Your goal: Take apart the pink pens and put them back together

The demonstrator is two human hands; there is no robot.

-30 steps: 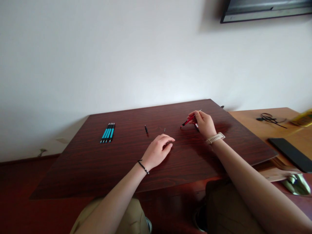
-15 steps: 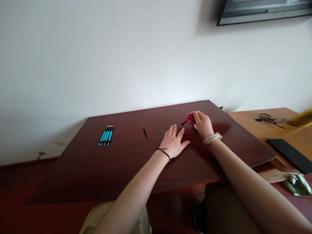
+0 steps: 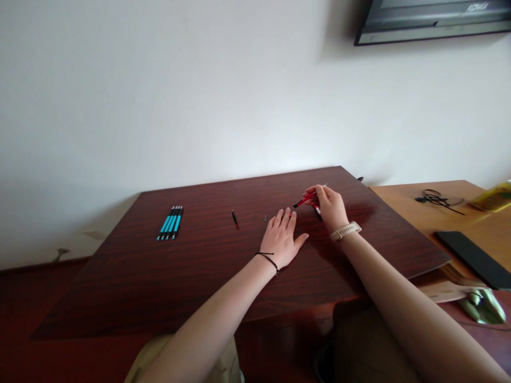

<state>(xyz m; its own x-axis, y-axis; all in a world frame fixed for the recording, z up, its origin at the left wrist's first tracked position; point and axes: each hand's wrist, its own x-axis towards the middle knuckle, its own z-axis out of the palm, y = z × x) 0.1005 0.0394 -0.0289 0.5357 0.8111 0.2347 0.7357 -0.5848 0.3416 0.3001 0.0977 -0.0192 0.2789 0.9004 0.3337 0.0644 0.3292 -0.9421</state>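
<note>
My right hand (image 3: 330,207) pinches a slim red pen-like piece with a black end (image 3: 304,200), tilted above the table. Below its fingers lies another red and black piece (image 3: 317,211), partly hidden. My left hand (image 3: 280,239) rests palm down on the dark table (image 3: 207,276), fingers out, holding nothing. A bit of red shows at its fingertips, too small to make out. Left of that hand are a tiny metallic piece (image 3: 265,217) and a short black piece (image 3: 235,217). Several blue and black pens (image 3: 170,223) lie side by side farther left.
A lighter wooden table (image 3: 485,229) adjoins on the right, bearing a coiled black cable (image 3: 437,199), a black flat object (image 3: 473,259) and a yellow package (image 3: 493,197). A white wall stands behind, with a screen (image 3: 435,24) mounted at upper right.
The fingers of my left hand have drawn closer together, and the hand has moved slightly toward the red bit. My right hand keeps its pinch on the red piece. The view has shifted slightly.
</note>
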